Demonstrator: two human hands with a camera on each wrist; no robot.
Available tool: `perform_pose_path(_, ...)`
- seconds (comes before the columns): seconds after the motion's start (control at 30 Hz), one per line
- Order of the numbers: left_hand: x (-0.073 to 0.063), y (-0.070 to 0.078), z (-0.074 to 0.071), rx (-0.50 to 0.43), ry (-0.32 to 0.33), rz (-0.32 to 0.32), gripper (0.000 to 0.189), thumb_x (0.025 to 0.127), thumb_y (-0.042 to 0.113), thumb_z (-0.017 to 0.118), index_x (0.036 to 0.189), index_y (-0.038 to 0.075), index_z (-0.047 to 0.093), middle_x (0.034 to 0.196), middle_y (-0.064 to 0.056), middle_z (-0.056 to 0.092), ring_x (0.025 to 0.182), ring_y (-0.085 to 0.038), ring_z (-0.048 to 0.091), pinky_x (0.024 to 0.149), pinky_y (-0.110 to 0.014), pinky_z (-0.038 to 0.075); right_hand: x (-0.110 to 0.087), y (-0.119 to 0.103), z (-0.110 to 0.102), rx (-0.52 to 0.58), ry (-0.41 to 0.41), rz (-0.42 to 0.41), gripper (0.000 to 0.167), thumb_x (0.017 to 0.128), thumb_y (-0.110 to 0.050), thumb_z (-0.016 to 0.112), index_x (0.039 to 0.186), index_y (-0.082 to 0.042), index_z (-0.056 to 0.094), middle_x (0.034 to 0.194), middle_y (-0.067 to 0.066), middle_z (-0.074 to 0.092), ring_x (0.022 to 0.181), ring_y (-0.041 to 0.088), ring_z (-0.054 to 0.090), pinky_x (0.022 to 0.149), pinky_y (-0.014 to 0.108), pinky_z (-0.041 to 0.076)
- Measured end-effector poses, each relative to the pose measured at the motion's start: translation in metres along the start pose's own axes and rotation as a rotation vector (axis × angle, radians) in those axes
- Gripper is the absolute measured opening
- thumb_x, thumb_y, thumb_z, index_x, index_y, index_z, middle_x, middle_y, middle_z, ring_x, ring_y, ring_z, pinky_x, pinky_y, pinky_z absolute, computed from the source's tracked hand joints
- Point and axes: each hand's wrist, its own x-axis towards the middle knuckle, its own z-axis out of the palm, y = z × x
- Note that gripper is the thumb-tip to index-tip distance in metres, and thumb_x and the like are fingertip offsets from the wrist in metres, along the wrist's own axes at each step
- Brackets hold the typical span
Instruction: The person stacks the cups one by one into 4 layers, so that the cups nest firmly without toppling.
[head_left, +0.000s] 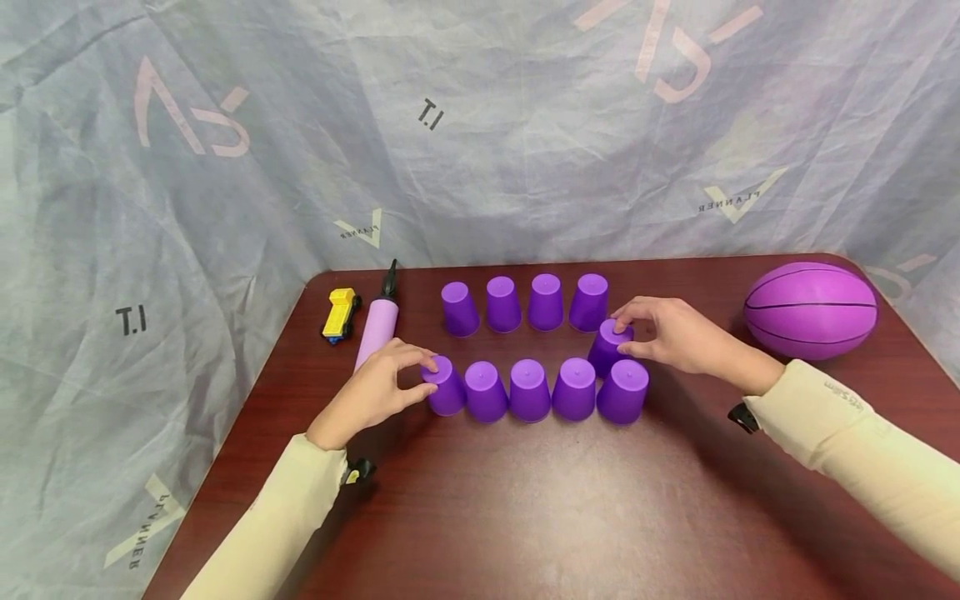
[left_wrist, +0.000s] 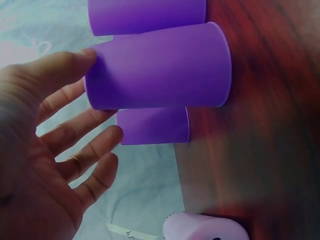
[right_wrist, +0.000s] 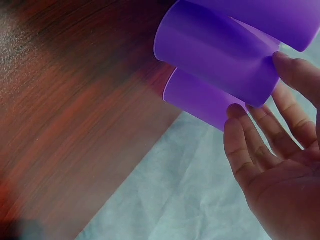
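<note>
Left hand (head_left: 371,392): thumb and forefinger pinched the leftmost front cup (head_left: 447,392) by its upper end, left of centre in the frame; the other fingers were loosely spread.
Right hand (head_left: 678,333): thumb and fingertips grasped the rear cup (head_left: 602,357) near its top, right of centre; whether its rim bore on the table (head_left: 525,517) could not be told.
Front row: five inverted cups, close together, crossed the middle of the frame; the rightmost front cup (head_left: 622,396) partly overlapped the rear cup in view.
Back row: four inverted cups (head_left: 503,307) stood above them, upper centre.
Likeliest fault: a drop of the right hand's wrist or thumb would probably have knocked the rightmost front cup, given the narrow clearance.
Second fault: a sideways push by the left hand could have shunted the whole front row.
Slip: with only upper ends gripped, either cup might have tilted.
</note>
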Motion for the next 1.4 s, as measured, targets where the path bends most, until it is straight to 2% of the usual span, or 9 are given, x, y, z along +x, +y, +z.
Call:
perform_pose_path(0.17, -0.001, -0.001, 0.002, 0.022, 0.026, 0.036, 0.023, 0.078, 0.021, 0.079, 0.097, 0.017, 0.067, 0.109, 0.005, 0.063, 0.097, -0.012, 0.051, 0.084, -0.033, 0.046, -0.001, 0.000, 0.000, 0.001, -0.001, 0.000, 0.023, 0.072, -0.005, 0.081, 0.089, -0.010, 0.067, 0.098, 0.000, 0.066, 0.085, 0.017, 0.061, 0.070, 0.041, 0.049)
perform_pose_path(0.33, 0.009, -0.002, -0.007, 0.042, 0.100, 0.116, 0.021, 0.079, 0.019, 0.078, 0.095, 0.015, 0.066, 0.100, 0.006, 0.063, 0.093, -0.016, 0.052, 0.081, -0.031, 0.044, 0.001, 0.001, -0.004, -0.023, 0.043, -0.052, 0.023, 0.071, -0.007, 0.082, 0.088, -0.012, 0.067, 0.096, -0.002, 0.066, 0.085, 0.015, 0.062, 0.071, 0.038, 0.049)
perform_pose_path(0.47, 0.032, 0.005, -0.026, 0.049, 0.205, 0.163, 0.020, 0.080, 0.018, 0.077, 0.095, 0.013, 0.066, 0.095, 0.005, 0.063, 0.087, -0.016, 0.051, 0.076, -0.033, 0.041, 0.011, -0.002, -0.016, -0.041, 0.151, -0.083, 0.023, 0.072, -0.012, 0.083, 0.089, -0.012, 0.068, 0.098, -0.001, 0.066, 0.087, 0.014, 0.061, 0.073, 0.033, 0.048)
perform_pose_path(0.6, 0.068, 0.013, -0.042, 0.072, 0.280, 0.164, 0.020, 0.082, 0.019, 0.075, 0.096, 0.011, 0.065, 0.095, 0.002, 0.063, 0.085, -0.017, 0.047, 0.074, -0.032, 0.039, 0.033, -0.010, -0.029, -0.052, 0.261, -0.079, 0.021, 0.074, -0.015, 0.082, 0.091, -0.011, 0.069, 0.099, 0.001, 0.066, 0.082, 0.014, 0.059, 0.069, 0.029, 0.044)
perform_pose_path(0.77, 0.113, 0.021, -0.043, 0.109, 0.246, 0.128, 0.020, 0.086, 0.023, 0.071, 0.100, 0.010, 0.065, 0.099, -0.002, 0.063, 0.092, -0.019, 0.048, 0.080, -0.032, 0.039, 0.065, -0.018, -0.035, -0.034, 0.293, -0.050, 0.019, 0.077, -0.017, 0.080, 0.091, -0.009, 0.070, 0.093, 0.002, 0.065, 0.074, 0.016, 0.058, 0.065, 0.031, 0.044)
perform_pose_path(0.9, 0.135, 0.022, -0.038, 0.132, 0.205, 0.077, 0.020, 0.088, 0.026, 0.068, 0.101, 0.012, 0.064, 0.098, -0.001, 0.062, 0.092, -0.020, 0.047, 0.078, -0.032, 0.039, 0.084, -0.018, -0.036, -0.036, 0.266, 0.016, 0.021, 0.078, -0.020, 0.079, 0.093, -0.009, 0.070, 0.090, 0.004, 0.064, 0.073, 0.021, 0.058, 0.066, 0.034, 0.045)
perform_pose_path(1.03, 0.143, 0.021, -0.035, 0.147, 0.192, 0.045, 0.019, 0.088, 0.026, 0.068, 0.101, 0.013, 0.063, 0.096, 0.000, 0.061, 0.090, -0.020, 0.046, 0.076, -0.032, 0.038, 0.094, -0.017, -0.034, -0.044, 0.212, 0.084, 0.023, 0.080, -0.023, 0.078, 0.096, -0.010, 0.070, 0.093, 0.004, 0.064, 0.073, 0.023, 0.057, 0.066, 0.034, 0.044)
perform_pose_path(1.17, 0.146, 0.019, -0.032, 0.160, 0.181, 0.022, 0.020, 0.089, 0.027, 0.067, 0.102, 0.013, 0.063, 0.096, 0.000, 0.061, 0.089, -0.018, 0.044, 0.074, -0.032, 0.038, 0.097, -0.015, -0.033, -0.040, 0.172, 0.114, 0.023, 0.081, -0.024, 0.076, 0.098, -0.009, 0.070, 0.095, 0.005, 0.063, 0.073, 0.022, 0.056, 0.066, 0.034, 0.044)
perform_pose_path(1.4, 0.147, 0.017, -0.030, 0.148, 0.174, 0.014, 0.021, 0.090, 0.027, 0.065, 0.107, 0.014, 0.063, 0.103, 0.000, 0.063, 0.091, -0.020, 0.045, 0.076, -0.033, 0.039, 0.096, -0.013, -0.033, -0.040, 0.133, 0.126, 0.023, 0.082, -0.019, 0.075, 0.101, -0.007, 0.068, 0.101, 0.009, 0.063, 0.095, 0.027, 0.056, 0.078, 0.042, 0.044)
